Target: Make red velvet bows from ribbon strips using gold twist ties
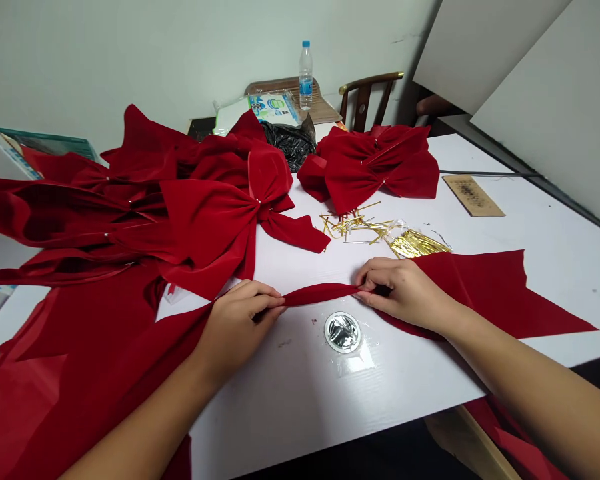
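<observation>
Both hands pinch a long red velvet sheet (320,293), gathered into a narrow band between them above a white counter (280,427). The left hand (235,333) is curled nearly closed around one end of the band, and the right hand (405,293) grips the other end between thumb and fingers. The velvet fans out wide past each hand. Just below the band lies a round silver foil disc (343,332). Beyond the hands are loose gold twist ties (365,227). Large red velvet bows (220,213) are heaped to the left, and another red velvet bow (370,167) lies ahead. Farther back, a water bottle (305,77) has a blue label too small to read. It stands behind a black plastic bag (290,141), whose contents cannot be seen.
</observation>
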Available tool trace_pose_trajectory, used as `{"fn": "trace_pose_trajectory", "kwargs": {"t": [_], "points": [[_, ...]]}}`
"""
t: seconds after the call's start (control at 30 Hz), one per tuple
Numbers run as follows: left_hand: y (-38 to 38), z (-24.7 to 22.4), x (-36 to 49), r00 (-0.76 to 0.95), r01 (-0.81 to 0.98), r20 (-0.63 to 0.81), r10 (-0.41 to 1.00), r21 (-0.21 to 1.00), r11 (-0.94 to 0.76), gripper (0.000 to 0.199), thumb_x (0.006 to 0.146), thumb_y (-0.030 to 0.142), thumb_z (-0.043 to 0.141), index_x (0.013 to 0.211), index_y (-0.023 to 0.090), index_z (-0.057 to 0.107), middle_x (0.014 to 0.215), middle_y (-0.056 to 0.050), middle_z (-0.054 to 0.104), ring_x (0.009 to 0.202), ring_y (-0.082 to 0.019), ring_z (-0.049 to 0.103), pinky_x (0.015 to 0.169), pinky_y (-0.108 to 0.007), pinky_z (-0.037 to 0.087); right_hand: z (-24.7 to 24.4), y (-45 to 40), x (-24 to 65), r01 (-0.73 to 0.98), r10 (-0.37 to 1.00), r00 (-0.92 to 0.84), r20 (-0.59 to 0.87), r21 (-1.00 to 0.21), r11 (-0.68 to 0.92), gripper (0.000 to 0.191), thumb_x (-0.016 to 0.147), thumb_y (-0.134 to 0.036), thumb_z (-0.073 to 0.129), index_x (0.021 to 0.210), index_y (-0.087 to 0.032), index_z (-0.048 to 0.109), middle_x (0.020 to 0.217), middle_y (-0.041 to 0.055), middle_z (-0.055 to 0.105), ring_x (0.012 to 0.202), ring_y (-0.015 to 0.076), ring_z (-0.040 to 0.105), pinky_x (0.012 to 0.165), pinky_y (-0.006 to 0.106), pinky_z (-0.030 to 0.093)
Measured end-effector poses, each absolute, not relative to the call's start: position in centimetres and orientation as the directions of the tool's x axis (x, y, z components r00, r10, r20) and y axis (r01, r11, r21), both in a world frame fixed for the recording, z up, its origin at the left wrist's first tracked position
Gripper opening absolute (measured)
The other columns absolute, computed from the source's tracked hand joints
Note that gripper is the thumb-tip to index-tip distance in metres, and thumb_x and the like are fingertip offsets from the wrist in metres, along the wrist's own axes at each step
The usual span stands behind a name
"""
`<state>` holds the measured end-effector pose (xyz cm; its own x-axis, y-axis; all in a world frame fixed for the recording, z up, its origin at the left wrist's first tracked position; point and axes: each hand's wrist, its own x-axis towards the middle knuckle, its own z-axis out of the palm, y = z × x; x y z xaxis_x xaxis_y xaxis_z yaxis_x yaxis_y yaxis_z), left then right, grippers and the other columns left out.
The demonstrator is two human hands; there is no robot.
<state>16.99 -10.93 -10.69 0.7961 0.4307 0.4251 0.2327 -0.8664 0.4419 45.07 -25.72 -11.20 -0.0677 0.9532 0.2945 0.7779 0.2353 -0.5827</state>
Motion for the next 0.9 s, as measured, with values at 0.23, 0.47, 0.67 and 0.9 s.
{"fn": "trace_pose_trajectory", "kwargs": {"t": [0.23, 0.47, 0.67, 0.9], "points": [[-10.78, -11.15, 16.98, 0.735, 0.243, 0.452, 0.505, 0.519, -0.819, 0.009, 0.085, 0.016, 0.078, 0.077, 0.019, 0.075, 0.086, 0.000, 0.077, 0.077, -0.013, 0.072, 0.072, -0.025, 0.058, -11.19, -25.63, 45.19, 0.783, 0.944, -0.028, 0.328, -0.580, 0.225, 0.025, 0.091, -0.018, 0.072, 0.070, -0.017, 0.057, 0.086, 0.0015, 0.074, 0.072, 0.0110, 0.067, 0.066, 0.022, 0.049], [-10.80, -11.12, 17.12, 0.734, 0.235, 0.481, 0.479, 0.482, -0.844, 0.018, 0.085, 0.011, 0.074, 0.071, 0.018, 0.065, 0.081, 0.001, 0.075, 0.076, -0.014, 0.071, 0.069, -0.025, 0.055, -11.50, -25.79, 45.18, 0.814, 0.911, -0.061, 0.408, -0.508, 0.282, 0.022, 0.090, -0.015, 0.071, 0.074, -0.017, 0.055, 0.081, 0.0025, 0.069, 0.076, 0.0140, 0.066, 0.067, 0.024, 0.049], [-10.70, -11.27, 16.93, 0.748, 0.243, 0.466, 0.472, 0.471, -0.848, 0.020, 0.087, 0.016, 0.075, 0.071, 0.018, 0.062, 0.082, 0.001, 0.075, 0.075, -0.014, 0.070, 0.071, -0.026, 0.052, -11.86, -25.74, 45.45, 0.829, 0.914, -0.092, 0.394, -0.479, 0.290, 0.019, 0.093, -0.017, 0.069, 0.078, -0.017, 0.057, 0.082, 0.0018, 0.069, 0.069, 0.0113, 0.064, 0.063, 0.022, 0.047], [-10.60, -11.19, 17.15, 0.774, 0.414, 0.326, 0.543, 0.388, -0.823, 0.017, 0.090, 0.024, 0.074, 0.079, 0.019, 0.061, 0.075, 0.002, 0.068, 0.070, -0.016, 0.060, 0.066, -0.029, 0.045, -11.88, -25.51, 45.29, 0.837, 0.911, -0.146, 0.386, -0.443, 0.322, 0.011, 0.097, -0.015, 0.061, 0.087, -0.017, 0.064, 0.080, 0.0018, 0.069, 0.073, 0.0128, 0.064, 0.067, 0.023, 0.048]]}}
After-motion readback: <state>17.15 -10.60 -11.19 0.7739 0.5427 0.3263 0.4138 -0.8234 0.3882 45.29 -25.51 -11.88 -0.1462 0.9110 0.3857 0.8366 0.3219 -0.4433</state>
